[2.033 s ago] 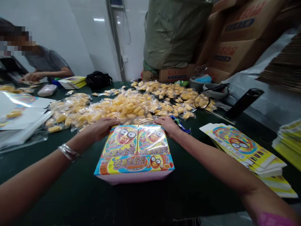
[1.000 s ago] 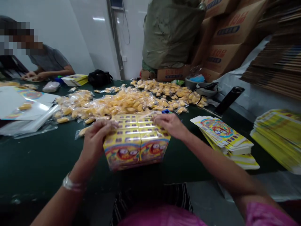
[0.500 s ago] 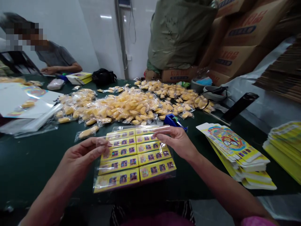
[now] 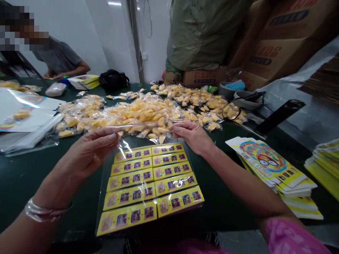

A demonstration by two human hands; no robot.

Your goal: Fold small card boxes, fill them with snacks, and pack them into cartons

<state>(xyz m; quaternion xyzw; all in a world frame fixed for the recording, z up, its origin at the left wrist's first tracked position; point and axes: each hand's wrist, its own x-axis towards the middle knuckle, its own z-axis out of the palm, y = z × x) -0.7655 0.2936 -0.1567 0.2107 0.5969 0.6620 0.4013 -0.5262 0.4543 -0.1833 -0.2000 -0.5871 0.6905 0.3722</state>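
Observation:
A clear plastic bag holds several yellow boxes with small pictures, lying in two columns near the table's front edge. My left hand pinches the left end of the bag's far edge, and a silver bracelet circles that wrist. At the right end of the same edge, my right hand grips the film between thumb and fingers. The edge is stretched between both hands, above the boxes. Just beyond lies a heap of small wrapped yellow pieces.
Flat printed cards are stacked at right, with more yellow sheets beyond. A black cylinder leans near grey bowls. White sheets and plastic film lie left. A person in grey sits at back left.
Both hands have drawn the bag's far edge up and away from the boxes, leaving film stretched beyond them. The boxes appear nearer and lower in view. The blue tape dispenser is no longer visible.

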